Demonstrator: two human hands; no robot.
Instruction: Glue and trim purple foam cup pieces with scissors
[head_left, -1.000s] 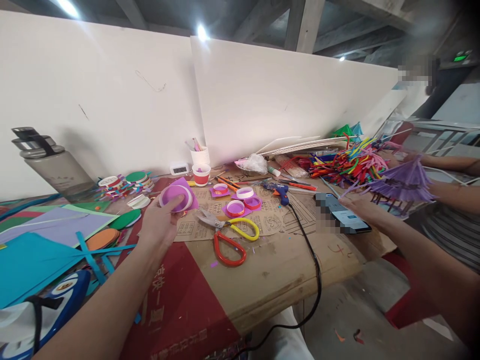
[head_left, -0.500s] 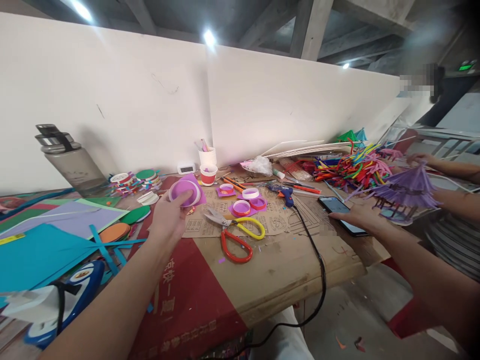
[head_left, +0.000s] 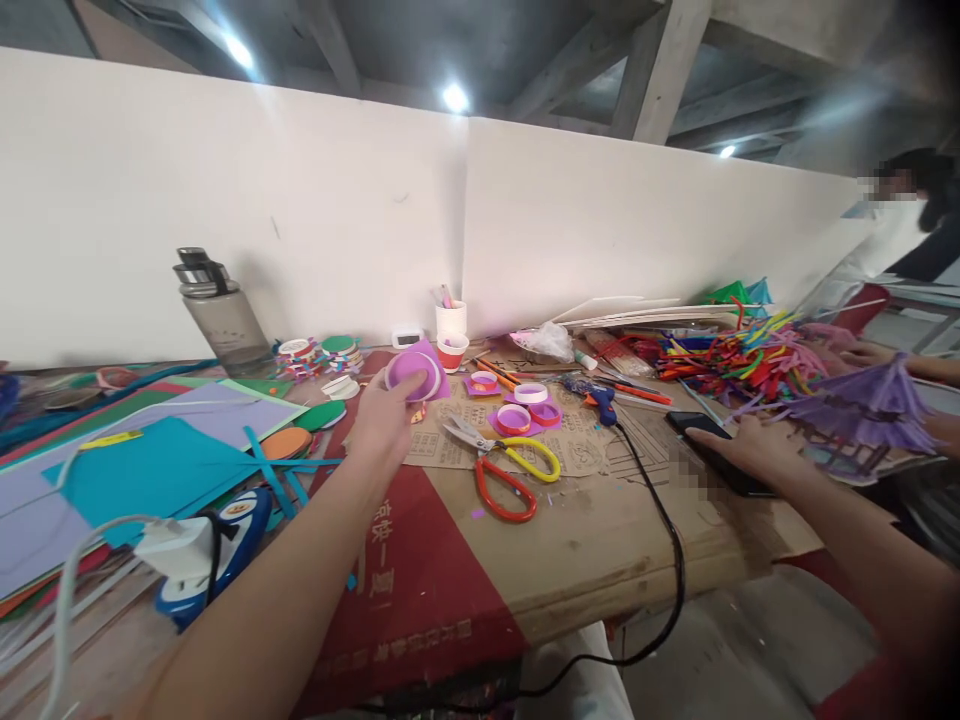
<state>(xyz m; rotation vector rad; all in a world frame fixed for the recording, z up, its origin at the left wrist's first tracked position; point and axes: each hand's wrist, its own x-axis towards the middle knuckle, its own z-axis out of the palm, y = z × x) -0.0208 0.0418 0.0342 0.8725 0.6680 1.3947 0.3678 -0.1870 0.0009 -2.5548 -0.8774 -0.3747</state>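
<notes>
My left hand [head_left: 384, 415] grips a purple paper square with a white ring [head_left: 412, 376] on it, the thumb pressed inside the ring. At the right, my right hand [head_left: 757, 448] is on a dark-screened phone [head_left: 716, 455] at the table edge, its thumb lying across the screen. Scissors [head_left: 506, 462] with one red and one yellow handle rest blades apart between the hands. Behind them are several paper rings on purple paper [head_left: 514, 418]. A blue glue gun [head_left: 602, 402] with a black cord lies nearer my right hand.
Coloured paper sheets [head_left: 150, 470] and a blue power strip [head_left: 244, 520] cover the left side. A bottle [head_left: 225, 325] and paper cups [head_left: 452, 350] stand by the white partition. At right are colourful strips [head_left: 727, 355], a purple paper umbrella [head_left: 874, 405] and another person's arm [head_left: 930, 365].
The view has swung left, so things sit further right in it. The phone's lit screen has gone dark, with my right hand still on it. My left hand keeps hold of the ringed paper.
</notes>
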